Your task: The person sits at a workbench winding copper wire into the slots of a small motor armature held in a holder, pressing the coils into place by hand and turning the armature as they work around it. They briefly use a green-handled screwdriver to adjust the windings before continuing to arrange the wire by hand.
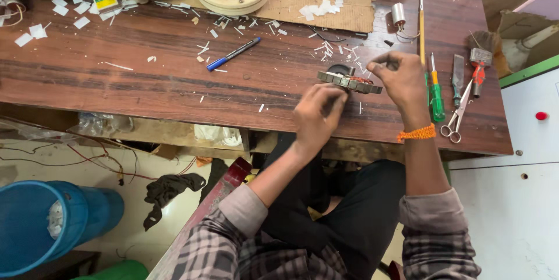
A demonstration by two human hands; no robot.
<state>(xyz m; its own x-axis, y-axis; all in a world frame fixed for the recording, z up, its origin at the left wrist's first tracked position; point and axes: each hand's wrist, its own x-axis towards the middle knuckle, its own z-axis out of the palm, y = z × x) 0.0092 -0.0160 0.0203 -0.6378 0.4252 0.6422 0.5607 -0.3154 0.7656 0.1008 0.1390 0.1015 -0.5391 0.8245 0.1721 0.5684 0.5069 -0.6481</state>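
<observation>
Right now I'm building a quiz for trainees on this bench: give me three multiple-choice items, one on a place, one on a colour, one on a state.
1. Where do the scissors lie? A far left B right edge of table C floor
2. What colour is the wrist band? A orange B blue C white
3. The round toothed metal motor core is: A untouched B held by both hands C in the bucket

B: steel scissors lie near the wooden table's right edge.
A: beaded band is orange.
B: left hand and right hand grip the core.

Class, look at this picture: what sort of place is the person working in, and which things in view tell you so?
Probably a small repair workshop for electric motors or fans. Both hands, left hand and right hand, work a wound motor stator on a wooden workbench, with screwdrivers and scissors alongside.
</observation>
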